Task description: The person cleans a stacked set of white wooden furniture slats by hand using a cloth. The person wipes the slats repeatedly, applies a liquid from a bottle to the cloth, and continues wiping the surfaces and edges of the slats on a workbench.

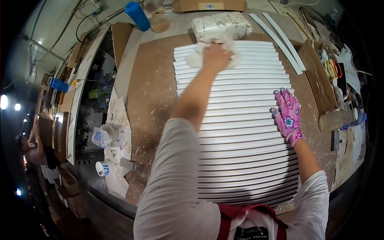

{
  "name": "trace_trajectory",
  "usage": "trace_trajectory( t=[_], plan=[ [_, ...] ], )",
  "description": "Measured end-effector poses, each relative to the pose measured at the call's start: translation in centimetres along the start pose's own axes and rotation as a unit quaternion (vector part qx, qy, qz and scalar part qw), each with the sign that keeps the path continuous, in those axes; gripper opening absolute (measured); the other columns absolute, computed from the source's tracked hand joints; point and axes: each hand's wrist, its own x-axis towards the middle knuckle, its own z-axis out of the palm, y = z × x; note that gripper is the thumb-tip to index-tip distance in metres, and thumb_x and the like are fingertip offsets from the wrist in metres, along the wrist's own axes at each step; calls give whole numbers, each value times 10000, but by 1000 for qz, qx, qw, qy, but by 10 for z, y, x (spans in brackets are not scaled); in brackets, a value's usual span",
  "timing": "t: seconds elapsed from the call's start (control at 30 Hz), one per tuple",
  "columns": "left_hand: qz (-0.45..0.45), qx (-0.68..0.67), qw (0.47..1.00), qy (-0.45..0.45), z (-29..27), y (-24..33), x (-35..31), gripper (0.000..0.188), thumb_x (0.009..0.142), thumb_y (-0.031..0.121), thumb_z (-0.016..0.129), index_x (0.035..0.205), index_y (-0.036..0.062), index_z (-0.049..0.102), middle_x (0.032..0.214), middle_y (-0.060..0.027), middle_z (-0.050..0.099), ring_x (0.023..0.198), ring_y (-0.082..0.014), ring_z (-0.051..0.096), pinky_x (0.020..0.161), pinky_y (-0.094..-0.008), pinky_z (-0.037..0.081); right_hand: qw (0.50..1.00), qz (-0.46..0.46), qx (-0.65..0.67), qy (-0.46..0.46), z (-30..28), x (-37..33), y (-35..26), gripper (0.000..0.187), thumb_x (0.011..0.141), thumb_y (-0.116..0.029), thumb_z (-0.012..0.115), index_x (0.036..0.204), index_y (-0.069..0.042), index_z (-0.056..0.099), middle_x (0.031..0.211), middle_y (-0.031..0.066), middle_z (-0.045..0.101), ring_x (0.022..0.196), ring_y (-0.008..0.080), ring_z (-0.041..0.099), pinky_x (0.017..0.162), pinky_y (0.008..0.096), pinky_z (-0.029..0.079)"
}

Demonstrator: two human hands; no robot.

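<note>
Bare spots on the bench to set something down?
Free: brown board left of the white slats, and a narrower strip right of them. Crowded: far edge by the white bundle, right edge with tools. Left hand wipes with a cloth.

A blue container (137, 15) lies near the workbench's (154, 92) far left corner, a cardboard box (209, 5) along the far edge. Two loose white strips (276, 38) lie toward the far right corner; a white tub (105, 168) stands off the left edge.

White slats, pink floral glove
White slats (240, 132) on brown surface (154, 92); white cloth (196, 58); right hand (289, 116) glove pink, flower pattern; blue container (138, 15).
</note>
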Motion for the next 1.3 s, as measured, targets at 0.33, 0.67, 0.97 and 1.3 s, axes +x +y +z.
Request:
trace_trajectory(
  t=[0.33,0.67,0.97,1.3],
  plan=[
    [-194,-273,909,247,-43,-183,-70,274,920,201,478,995,-22,619,908,-208,645,857,-368,621,759,-418,471,999,-17,33,10,4,9,-8,570,913,-356,534,1404,-101,399,1446,185,369,1350,335,322,1124,469,216],
    [-21,-316,926,204,-73,-77,-67,387,890,244,592,1219,44,554,1241,-174,542,1184,-330,493,1000,-424,392,733,-86,661,137,-2,161,-79,498,889,-151,558,1350,-11,432,1345,143,486,1247,269,473,1015,348,404],
    [-138,33,987,-74,-5,-125,-42,469,955,402,415,1161,18,590,1199,-232,581,1156,-406,504,988,-484,398,919,-268,67,281,109,239,-141,434,844,-202,511,1269,-117,516,1173,114,602,1090,287,580,909,411,485],
    [-76,21,995,62,2,-121,-50,502,989,357,380,1372,36,428,1445,-206,371,1309,-411,341,1101,-439,277,996,68,10,-47,37,248,132,239,893,-152,491,1079,-114,636,985,107,655,864,254,642,790,369,527]
  ],
)
